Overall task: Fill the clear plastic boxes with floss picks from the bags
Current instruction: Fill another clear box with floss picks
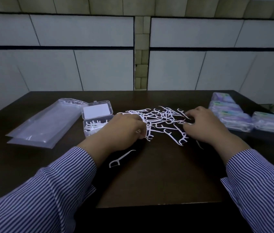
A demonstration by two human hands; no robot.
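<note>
At table centre, the left hand (126, 130) grips several floss picks (161, 120) at the edge of the loose pile; the right hand (201, 125) rests on that pile, fingers curled, grip indeterminate. The open clear box (97, 118), partly filled, sits just beside the left hand. Full bags (233, 115) lie at right, empty bags (45, 125) at left.

From my feed I can read no text at all. The lid of the clear plastic box (97, 110) carries a white label, and it looks blank to me. The wrapped packs (230, 115) on the right side of the table (158, 174) show small greenish marks that may be printing, yet they are too blurred and too small for me to make out any letter, brand or number.
</note>
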